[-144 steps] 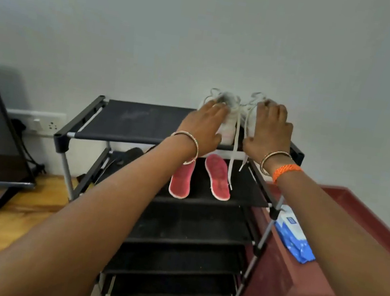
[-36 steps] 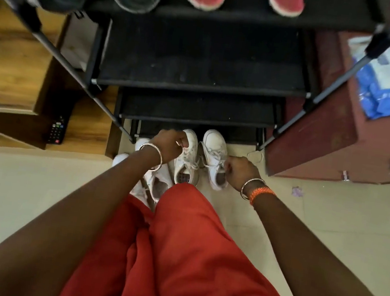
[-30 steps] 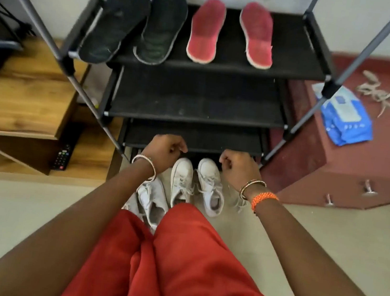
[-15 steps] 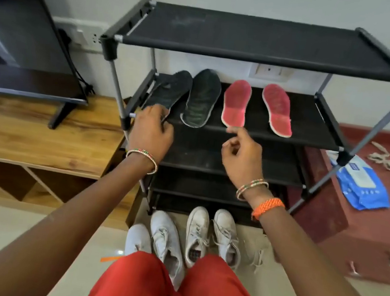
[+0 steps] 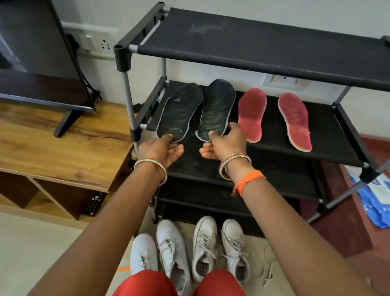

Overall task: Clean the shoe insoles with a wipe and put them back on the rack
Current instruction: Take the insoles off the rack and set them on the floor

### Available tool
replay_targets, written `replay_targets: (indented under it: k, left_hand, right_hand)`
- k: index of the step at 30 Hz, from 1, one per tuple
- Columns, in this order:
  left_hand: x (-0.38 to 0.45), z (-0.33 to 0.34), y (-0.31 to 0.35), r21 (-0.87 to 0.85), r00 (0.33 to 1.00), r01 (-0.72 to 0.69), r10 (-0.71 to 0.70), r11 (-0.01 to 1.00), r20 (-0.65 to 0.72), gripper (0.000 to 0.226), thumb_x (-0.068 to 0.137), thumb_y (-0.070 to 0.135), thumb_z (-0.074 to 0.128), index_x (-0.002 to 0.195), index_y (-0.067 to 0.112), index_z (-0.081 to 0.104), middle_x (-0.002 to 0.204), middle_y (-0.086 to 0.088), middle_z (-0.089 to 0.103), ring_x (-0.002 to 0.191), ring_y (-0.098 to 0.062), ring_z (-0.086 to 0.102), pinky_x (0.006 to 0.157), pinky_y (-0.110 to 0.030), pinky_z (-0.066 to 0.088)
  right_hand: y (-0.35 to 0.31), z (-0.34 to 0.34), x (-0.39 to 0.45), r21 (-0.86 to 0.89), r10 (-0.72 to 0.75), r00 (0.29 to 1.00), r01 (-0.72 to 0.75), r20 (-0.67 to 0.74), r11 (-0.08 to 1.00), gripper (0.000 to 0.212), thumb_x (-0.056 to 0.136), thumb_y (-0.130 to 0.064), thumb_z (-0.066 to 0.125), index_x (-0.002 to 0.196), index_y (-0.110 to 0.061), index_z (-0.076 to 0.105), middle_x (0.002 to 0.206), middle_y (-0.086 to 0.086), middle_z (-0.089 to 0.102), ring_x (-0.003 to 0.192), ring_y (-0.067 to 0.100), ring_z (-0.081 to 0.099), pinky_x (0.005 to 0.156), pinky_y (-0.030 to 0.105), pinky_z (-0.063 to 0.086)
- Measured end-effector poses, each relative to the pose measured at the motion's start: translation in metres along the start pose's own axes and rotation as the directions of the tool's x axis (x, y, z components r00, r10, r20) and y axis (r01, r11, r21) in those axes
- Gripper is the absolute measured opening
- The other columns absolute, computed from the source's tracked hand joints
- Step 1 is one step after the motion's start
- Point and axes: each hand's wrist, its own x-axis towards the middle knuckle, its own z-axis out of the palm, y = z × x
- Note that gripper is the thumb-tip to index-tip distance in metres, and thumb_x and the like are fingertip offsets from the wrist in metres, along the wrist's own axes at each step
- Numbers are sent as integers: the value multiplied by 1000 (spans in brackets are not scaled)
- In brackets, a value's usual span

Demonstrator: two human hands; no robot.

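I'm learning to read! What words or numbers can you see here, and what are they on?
No text is clear enough to read.
Blue wipes pack: white label with print, too blurred.
Remote control: buttons too small.
Insoles and shoes: no readable marks show.

Both hands (image 5: 161, 149) (image 5: 224, 143) reach forward, fingers relaxed

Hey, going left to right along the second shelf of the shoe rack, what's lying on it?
Left dark insole → right dark insole → left red insole → right red insole. The left hand touches the first; the right hand grips the second.
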Motion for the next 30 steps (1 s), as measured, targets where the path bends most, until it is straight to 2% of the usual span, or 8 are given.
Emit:
replay_targets:
  k: [6, 9, 15, 18, 22, 24, 27, 30]
  left_hand:
    - [-83, -17, -23, 91, 947, -94, 61, 991, 317, 15, 91, 3, 48, 76, 7, 52, 57, -4, 57, 49, -13, 61, 49, -22, 54]
    - [-123, -24, -48, 104, 839, -189, 105, 977, 535, 7, 78, 3, 53, 85, 4, 55, 64, -4, 65, 57, -15, 65, 50, -25, 54]
    - [-184, -20, -111, 417, 616, -280, -171, 865, 769, 21, 54, 9, 65, 73, 2, 61, 69, -13, 60, 65, -25, 56, 60, -30, 49]
    - [-216, 2, -143, 535, 587, -226, -325, 814, 742, 5, 47, 7, 57, 51, 8, 59, 52, -7, 53, 48, -15, 48, 48, -18, 37]
    - [-243, 42, -189, 686, 590, -23, -544, 728, 597, 24, 57, 1, 44, 42, 7, 62, 46, -5, 58, 38, -14, 53, 39, -15, 39]
    - [-239, 60, -224, 794, 575, 60, -671, 605, 468, 40, 76, -5, 32, 53, 2, 64, 50, -8, 61, 41, -17, 57, 39, -15, 43]
    - [-227, 83, -276, 896, 576, 84, -755, 436, 313, 26, 86, -10, 33, 92, -2, 56, 76, -16, 62, 64, -27, 61, 42, -23, 52]
    - [-210, 103, -331, 890, 643, 55, -698, 452, 315, 18, 94, -9, 42, 99, 6, 51, 100, -20, 53, 73, -29, 56, 41, -26, 54]
  right_hand:
    - [13, -71, -79, 152, -180, 983, 175, 21, 973, 32, 89, 3, 50, 96, -27, 61, 43, 5, 55, 30, 15, 49, 32, 19, 38]
    - [30, -110, -111, 232, -153, 980, 178, -124, 956, 35, 81, 5, 48, 82, -20, 72, 37, 3, 45, 25, 12, 34, 33, 12, 25]
    - [66, -198, -175, 246, -178, 959, 232, -222, 941, 29, 51, -5, 47, 58, -12, 74, 51, 21, 56, 23, 15, 34, 31, 10, 25]
    - [104, -255, -197, 274, -65, 945, 158, -321, 949, 8, 42, -6, 50, 40, -1, 57, 36, 9, 40, 30, 19, 30, 43, 18, 27]
    - [168, -334, -236, 288, 167, 873, -31, -459, 957, 30, 48, -5, 48, 60, 22, 48, 31, 4, 30, 22, 13, 22, 37, 9, 22]
    - [200, -367, -261, 278, 304, 797, -177, -522, 944, 21, 62, 0, 47, 66, 18, 57, 30, 3, 31, 23, 12, 22, 38, 9, 20]
    - [253, -404, -280, 368, 526, 630, -376, -571, 850, 21, 78, 7, 44, 68, 5, 62, 36, 7, 41, 25, 15, 31, 35, 13, 26]
    - [305, -421, -282, 426, 669, 521, -519, -530, 741, 20, 88, 3, 43, 71, -2, 52, 44, 12, 51, 26, 16, 45, 33, 16, 37]
